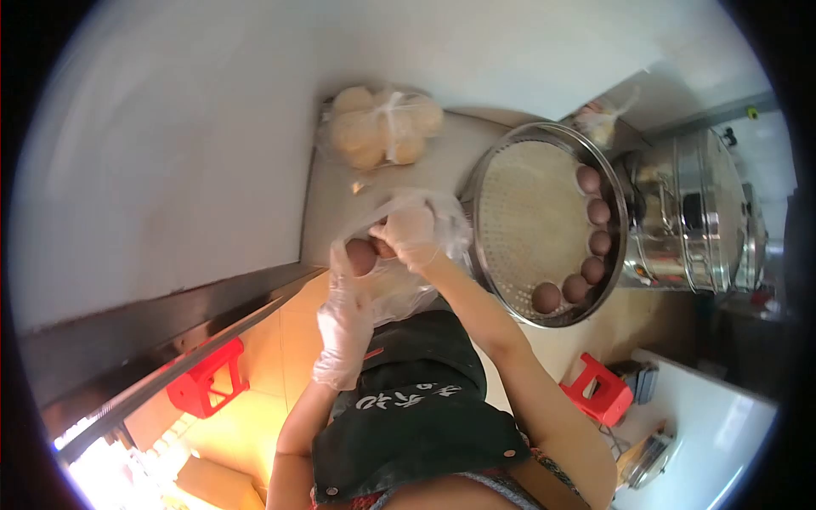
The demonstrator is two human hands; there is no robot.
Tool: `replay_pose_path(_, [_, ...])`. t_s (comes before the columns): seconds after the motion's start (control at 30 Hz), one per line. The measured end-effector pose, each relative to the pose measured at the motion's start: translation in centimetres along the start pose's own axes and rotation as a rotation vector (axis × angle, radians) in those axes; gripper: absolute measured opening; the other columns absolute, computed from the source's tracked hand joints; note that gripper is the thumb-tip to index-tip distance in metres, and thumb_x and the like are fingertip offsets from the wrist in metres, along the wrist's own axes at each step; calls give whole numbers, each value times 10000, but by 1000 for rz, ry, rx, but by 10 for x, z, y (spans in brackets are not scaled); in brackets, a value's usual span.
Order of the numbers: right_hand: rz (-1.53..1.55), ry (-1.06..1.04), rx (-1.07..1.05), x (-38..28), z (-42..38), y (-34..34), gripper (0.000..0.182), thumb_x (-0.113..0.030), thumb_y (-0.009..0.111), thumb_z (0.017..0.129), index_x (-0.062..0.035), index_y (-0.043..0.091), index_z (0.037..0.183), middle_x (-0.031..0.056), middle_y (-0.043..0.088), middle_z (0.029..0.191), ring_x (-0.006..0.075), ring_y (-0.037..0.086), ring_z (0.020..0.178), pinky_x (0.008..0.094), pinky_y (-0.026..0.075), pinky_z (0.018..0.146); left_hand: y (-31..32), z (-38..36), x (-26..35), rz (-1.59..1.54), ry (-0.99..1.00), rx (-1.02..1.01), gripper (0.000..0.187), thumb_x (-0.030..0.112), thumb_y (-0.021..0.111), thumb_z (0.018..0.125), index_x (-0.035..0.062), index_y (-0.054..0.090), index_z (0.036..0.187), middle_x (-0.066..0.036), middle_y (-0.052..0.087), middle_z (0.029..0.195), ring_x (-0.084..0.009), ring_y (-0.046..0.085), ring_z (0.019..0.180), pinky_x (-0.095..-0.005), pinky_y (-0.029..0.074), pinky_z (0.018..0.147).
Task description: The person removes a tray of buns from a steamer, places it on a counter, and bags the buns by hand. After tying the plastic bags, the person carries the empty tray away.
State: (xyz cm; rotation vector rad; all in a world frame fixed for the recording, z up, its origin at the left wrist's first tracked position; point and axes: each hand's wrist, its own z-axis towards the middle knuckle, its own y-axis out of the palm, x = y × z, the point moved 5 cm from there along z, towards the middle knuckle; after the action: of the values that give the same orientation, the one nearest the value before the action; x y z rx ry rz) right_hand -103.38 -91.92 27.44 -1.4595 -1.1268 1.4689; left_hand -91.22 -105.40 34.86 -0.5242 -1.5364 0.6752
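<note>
A clear plastic bag (399,293) hangs in front of my body at the counter's near edge, its mouth spread. My left hand (343,336), in a clear plastic glove, is closed on the bag's left side. A round brown bun (361,257) shows in the bag just above the left fingers. My right hand (410,236), also gloved, is at the bag's mouth with its fingers closed around a second brown bun, mostly hidden by the hand. To the right, a round steamer tray (478,229) holds several brown buns (599,243) along its right and lower rim.
A tied bag of pale buns (384,127) lies at the back of the counter (327,208) against the wall. Stacked metal steamer pots (693,212) stand at the far right. Red stools (208,380) are on the floor at both sides. A small bag (597,123) sits behind the tray.
</note>
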Motion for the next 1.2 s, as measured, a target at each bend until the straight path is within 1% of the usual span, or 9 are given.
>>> replay_pose_path(0.1, [623, -39, -41, 38, -31, -31, 403, -393, 748, 785, -21, 718, 936, 98, 705, 895, 239, 667, 886, 364, 522, 792, -1, 5, -1, -85, -155, -115, 773, 29, 575, 866, 133, 222, 1546, -151, 536, 1389, -255, 707, 774, -319, 535, 626])
replay_pose_path(0.2, [1077, 440, -278, 134, -45, -80, 352, -293, 730, 829, 1, 709, 1021, 73, 708, 868, 148, 647, 820, 325, 520, 788, -1, 12, 11, -119, -71, 36, 602, 65, 565, 944, 91, 341, 1503, -146, 602, 1315, -126, 604, 841, -239, 494, 715])
replay_pose_path(0.33, [127, 642, 439, 373, -12, -131, 465, -405, 717, 771, 5, 690, 989, 203, 709, 886, 311, 700, 905, 412, 541, 820, 1, 15, 6, -167, -164, 13, 648, -45, 503, 890, 101, 352, 1503, -108, 552, 1366, -111, 568, 910, -220, 481, 725])
replay_pose_path(0.67, [-274, 1061, 264, 514, 61, -124, 665, -499, 719, 712, 18, 594, 1111, 200, 640, 1142, 328, 647, 1066, 415, 550, 889, 14, 27, 36, -199, -369, 94, 747, -102, 426, 796, 123, 362, 1506, -52, 618, 1186, -81, 513, 733, -212, 464, 625])
replay_pose_path(0.8, [-132, 1020, 390, 499, 45, -139, 685, -524, 761, 648, 46, 674, 1019, 220, 687, 1062, 328, 686, 982, 385, 543, 871, 11, 31, 36, -276, -424, 78, 708, -71, 439, 813, 87, 368, 1499, -37, 586, 1261, -80, 541, 836, -204, 470, 645])
replay_pose_path(0.87, [630, 826, 452, 509, 30, -119, 716, -394, 835, 634, 81, 627, 1129, 140, 684, 1011, 209, 662, 905, 312, 519, 827, 4, 28, 29, -273, -453, 62, 700, -69, 441, 819, 84, 367, 1498, -38, 583, 1280, -80, 548, 855, -207, 471, 645])
replay_pose_path(0.93, [879, 601, 469, 417, 19, -138, 647, -200, 763, 733, 94, 528, 1259, 146, 640, 1101, 175, 622, 1010, 321, 513, 868, 0, 27, 21, -270, -429, 62, 719, -71, 452, 814, 108, 364, 1504, -36, 611, 1238, -80, 548, 796, -214, 472, 638])
replay_pose_path(1.1, [818, 28, -373, 113, -35, -145, 737, -183, 797, 659, -10, 521, 1321, 149, 596, 1273, 257, 595, 1155, 355, 433, 1030, -14, 32, 18, -189, -373, -5, 736, -62, 475, 819, 149, 355, 1513, -34, 658, 1164, -85, 486, 642, -222, 452, 622])
replay_pose_path(1.2, [516, -456, -230, 1, -30, -73, 547, -227, 771, 691, -37, 610, 1178, 168, 649, 1090, 289, 632, 1051, 379, 490, 917, -20, 40, 16, -84, -189, -22, 703, -57, 489, 836, 142, 374, 1501, -61, 663, 1200, -92, 506, 669, -220, 453, 655])
